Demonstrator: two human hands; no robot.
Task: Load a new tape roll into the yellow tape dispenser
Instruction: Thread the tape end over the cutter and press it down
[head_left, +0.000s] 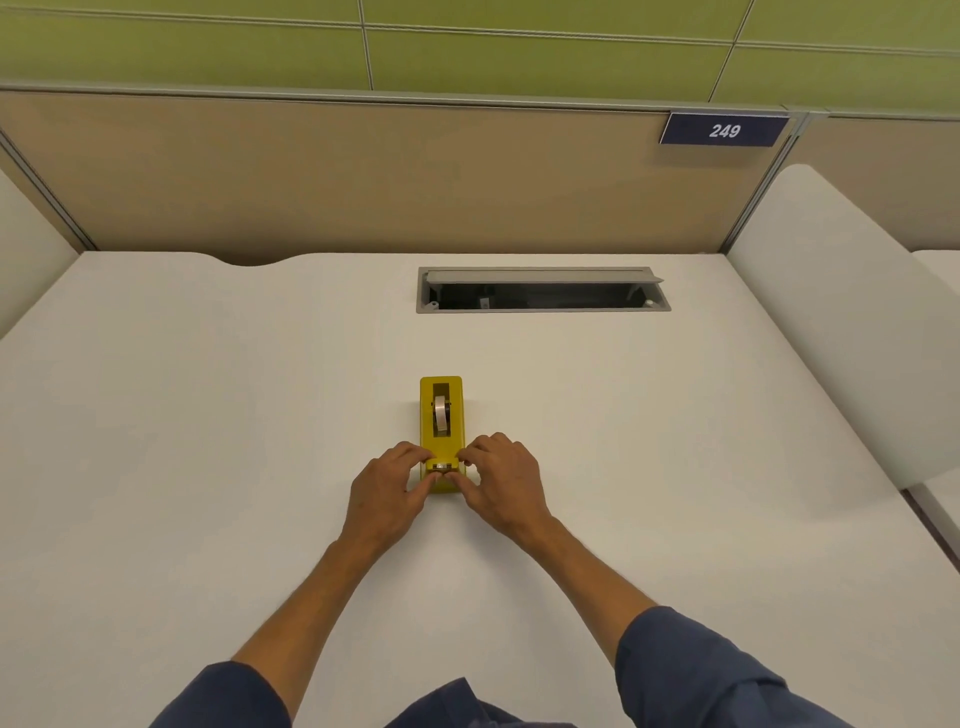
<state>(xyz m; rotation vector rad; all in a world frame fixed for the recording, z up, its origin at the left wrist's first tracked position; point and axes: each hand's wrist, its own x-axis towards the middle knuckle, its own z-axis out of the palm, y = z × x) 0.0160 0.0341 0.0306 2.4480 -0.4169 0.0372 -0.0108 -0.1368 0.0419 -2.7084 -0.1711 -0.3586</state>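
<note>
Bare worktop (208, 441) is lying wide open left, right and behind the yellow tape dispenser (441, 426), so a hand could be passing freely there. Both hands, left hand (392, 480) and right hand (501, 478), are crowding its near end, blocking that side. Well behind it an open cable hatch (543, 291) is gaping, and the partition wall (337, 176) is closing off the back.
</note>
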